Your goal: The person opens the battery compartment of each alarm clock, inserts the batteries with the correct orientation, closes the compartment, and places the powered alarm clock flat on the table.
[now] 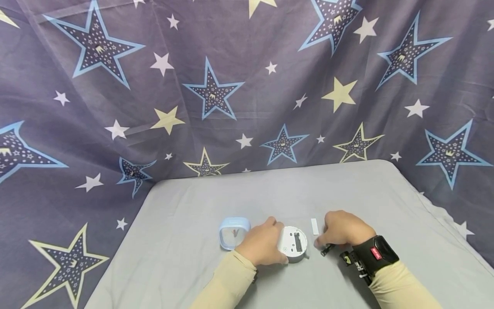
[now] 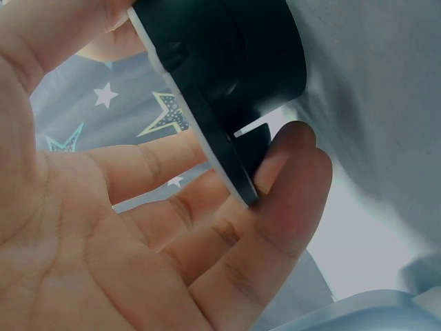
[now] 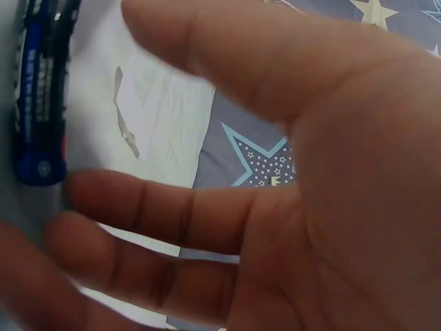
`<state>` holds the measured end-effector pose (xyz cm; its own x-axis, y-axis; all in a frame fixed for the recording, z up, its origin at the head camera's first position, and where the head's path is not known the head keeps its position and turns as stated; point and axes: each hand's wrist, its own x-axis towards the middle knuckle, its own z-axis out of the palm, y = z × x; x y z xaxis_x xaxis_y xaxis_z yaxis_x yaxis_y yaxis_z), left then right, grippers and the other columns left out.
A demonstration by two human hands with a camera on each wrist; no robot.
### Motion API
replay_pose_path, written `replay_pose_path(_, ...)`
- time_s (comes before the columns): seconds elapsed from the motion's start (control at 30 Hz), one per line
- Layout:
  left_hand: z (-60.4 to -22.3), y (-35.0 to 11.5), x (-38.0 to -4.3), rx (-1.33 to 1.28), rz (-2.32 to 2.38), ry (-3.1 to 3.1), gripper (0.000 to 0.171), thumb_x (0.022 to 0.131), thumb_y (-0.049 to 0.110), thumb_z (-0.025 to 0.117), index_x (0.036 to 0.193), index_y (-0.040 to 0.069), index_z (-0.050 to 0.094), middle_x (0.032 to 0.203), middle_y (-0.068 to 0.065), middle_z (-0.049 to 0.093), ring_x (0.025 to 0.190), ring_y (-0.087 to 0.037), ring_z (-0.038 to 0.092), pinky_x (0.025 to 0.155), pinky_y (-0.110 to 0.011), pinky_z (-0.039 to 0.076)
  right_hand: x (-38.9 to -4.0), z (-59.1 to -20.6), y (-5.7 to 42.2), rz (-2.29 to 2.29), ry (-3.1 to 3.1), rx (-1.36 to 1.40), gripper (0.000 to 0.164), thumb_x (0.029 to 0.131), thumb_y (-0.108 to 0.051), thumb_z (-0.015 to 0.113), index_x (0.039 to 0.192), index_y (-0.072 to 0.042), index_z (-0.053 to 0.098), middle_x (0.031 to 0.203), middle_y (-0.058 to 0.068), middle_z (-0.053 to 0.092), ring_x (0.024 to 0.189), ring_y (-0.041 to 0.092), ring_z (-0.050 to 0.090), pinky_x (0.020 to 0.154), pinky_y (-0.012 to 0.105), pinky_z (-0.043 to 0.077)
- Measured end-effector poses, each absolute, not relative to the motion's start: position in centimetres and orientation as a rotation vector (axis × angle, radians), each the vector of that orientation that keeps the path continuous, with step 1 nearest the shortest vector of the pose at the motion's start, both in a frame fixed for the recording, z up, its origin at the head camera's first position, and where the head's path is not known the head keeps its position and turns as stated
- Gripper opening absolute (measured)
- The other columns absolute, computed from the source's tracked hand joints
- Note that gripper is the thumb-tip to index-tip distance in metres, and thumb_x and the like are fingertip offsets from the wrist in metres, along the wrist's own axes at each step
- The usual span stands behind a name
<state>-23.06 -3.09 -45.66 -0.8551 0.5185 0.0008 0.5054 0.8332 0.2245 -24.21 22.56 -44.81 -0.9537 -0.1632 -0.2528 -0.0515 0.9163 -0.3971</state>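
In the head view my left hand (image 1: 264,242) holds a round white clock (image 1: 286,241) by its left side. The clock lies back side up, with its battery slot and a patch of small holes showing. Up close in the left wrist view, its dark side wall (image 2: 227,55) and pale rim sit between thumb and fingers. To the right, my right hand (image 1: 343,229) is low over the table beside a dark battery (image 1: 327,249). In the right wrist view this blue battery (image 3: 40,103) has a fingertip right at its end, while the thumb stands apart from it.
A small white strip, like a battery cover (image 1: 314,226), lies between the clock and my right hand. Left of my left hand stands a light blue square clock (image 1: 233,221). Grey cloth (image 1: 193,206) covers the table, and a star-patterned curtain (image 1: 239,86) hangs behind it.
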Motion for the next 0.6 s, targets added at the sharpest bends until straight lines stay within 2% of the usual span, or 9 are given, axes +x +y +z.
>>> replay_pose_path(0.23,-45.71,-3.07,-23.06,0.824,0.334,2.951,0.084,0.060,0.046,0.097,0.129,0.011,0.065,0.114,-0.001,0.061,0.074,-0.013,0.059,0.069,-0.028,0.054,-23.90,-44.50,22.22,-0.486,2.787,-0.199,0.052,0.058,-0.049,0.095,0.075,-0.012,0.062,0.070,0.002,0.063,0.058,0.020,0.058,0.052,0.034,0.045)
replay_pose_path(0.43,-45.55,-3.05,-22.94,0.818,0.340,2.943,0.085,0.059,0.045,0.097,0.130,0.010,0.064,0.114,-0.001,0.061,0.075,-0.014,0.059,0.070,-0.029,0.054,-23.74,-44.45,21.91,-0.474,2.798,-0.254,0.051,0.054,-0.039,0.098,0.077,-0.011,0.062,0.071,0.002,0.061,0.064,0.021,0.057,0.057,0.035,0.046)
replay_pose_path(0.6,-45.51,-3.08,-22.94,0.810,0.342,2.941,0.086,0.059,0.045,0.097,0.130,0.010,0.064,0.113,-0.001,0.060,0.074,-0.014,0.059,0.069,-0.029,0.054,-23.75,-44.56,21.82,-0.487,2.822,-0.288,0.045,0.054,-0.031,0.095,0.076,-0.011,0.061,0.071,0.002,0.061,0.065,0.021,0.055,0.058,0.035,0.046)
